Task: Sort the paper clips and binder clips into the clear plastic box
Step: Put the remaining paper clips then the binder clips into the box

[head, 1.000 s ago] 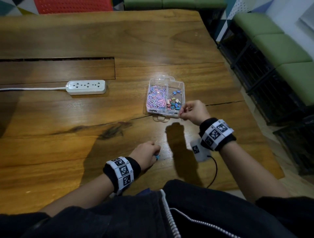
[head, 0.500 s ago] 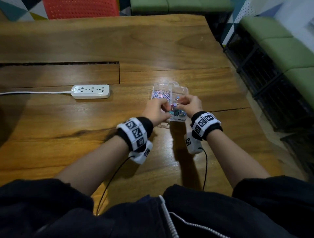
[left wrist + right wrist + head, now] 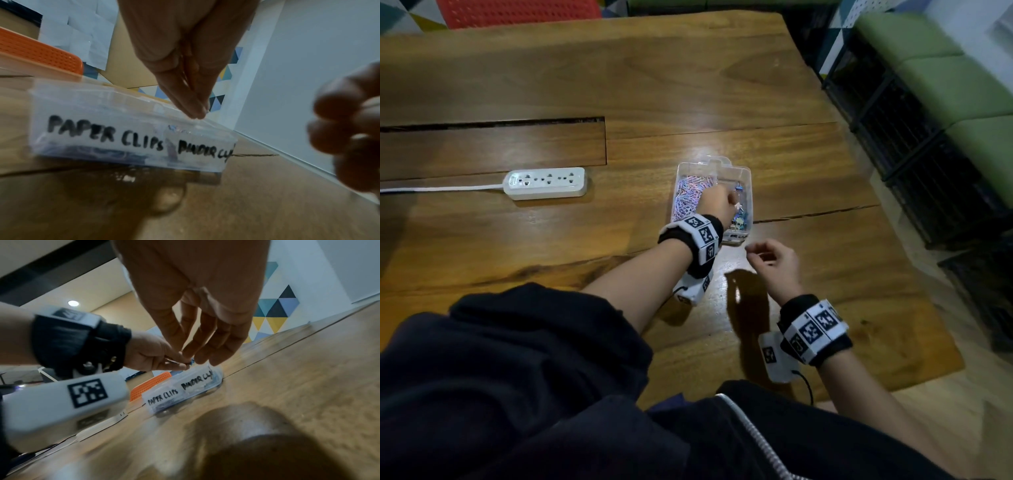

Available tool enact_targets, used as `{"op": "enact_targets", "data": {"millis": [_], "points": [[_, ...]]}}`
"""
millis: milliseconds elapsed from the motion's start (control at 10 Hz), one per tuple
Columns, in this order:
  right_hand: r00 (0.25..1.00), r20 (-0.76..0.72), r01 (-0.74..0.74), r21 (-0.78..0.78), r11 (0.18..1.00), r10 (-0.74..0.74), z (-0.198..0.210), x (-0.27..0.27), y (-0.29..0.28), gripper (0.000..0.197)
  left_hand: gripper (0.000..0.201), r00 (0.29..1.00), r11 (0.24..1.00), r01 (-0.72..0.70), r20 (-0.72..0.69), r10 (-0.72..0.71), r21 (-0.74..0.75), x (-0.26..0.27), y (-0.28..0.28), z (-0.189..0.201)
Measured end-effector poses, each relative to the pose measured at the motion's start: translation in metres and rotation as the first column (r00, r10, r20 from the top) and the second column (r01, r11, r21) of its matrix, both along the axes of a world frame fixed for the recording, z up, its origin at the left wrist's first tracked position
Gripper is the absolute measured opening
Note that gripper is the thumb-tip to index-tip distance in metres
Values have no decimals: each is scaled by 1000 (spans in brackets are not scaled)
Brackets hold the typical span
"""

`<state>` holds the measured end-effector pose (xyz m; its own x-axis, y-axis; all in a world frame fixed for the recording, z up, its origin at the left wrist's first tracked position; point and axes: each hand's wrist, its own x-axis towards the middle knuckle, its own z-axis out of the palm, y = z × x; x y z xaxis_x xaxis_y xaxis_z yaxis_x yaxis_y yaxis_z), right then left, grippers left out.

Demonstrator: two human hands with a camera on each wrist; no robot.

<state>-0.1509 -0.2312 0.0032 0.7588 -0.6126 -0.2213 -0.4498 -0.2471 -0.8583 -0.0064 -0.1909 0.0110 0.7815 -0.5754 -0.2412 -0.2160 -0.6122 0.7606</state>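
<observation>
The clear plastic box [image 3: 748, 178] lies on the wooden table, lid off, its front labelled "PAPER CLIPS" and "BINDER CLIPS" [image 3: 102, 113] [image 3: 185, 391]. Pastel paper clips [image 3: 688, 195] fill its left compartment and coloured binder clips [image 3: 741, 219] lie in the right one. My left hand [image 3: 717, 205] hovers over the box, fingertips [image 3: 195, 112] pinched together. In the right wrist view it pinches a small blue binder clip [image 3: 192, 361] above the right compartment. My right hand [image 3: 774, 257] hangs near the box's front right corner, fingers [image 3: 205, 337] loose, holding nothing.
A white power strip [image 3: 546, 182] with its cord lies left of the box. A long cable slot [image 3: 493, 123] cuts the tabletop behind it. The table's right edge is close; green benches [image 3: 945, 78] stand beyond it, and a red chair [image 3: 517, 12] at the far side.
My left hand came from the table's near side up over the box, carrying the blue clip. My right hand drew back from the box toward me.
</observation>
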Motion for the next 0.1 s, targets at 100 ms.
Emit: {"op": "enact_targets", "data": {"millis": [100], "points": [[1000,18,-8,26,1000,8,-1,-13,11,31,13,1000,1000,-1,21,2,-22,0,5,-2]]}}
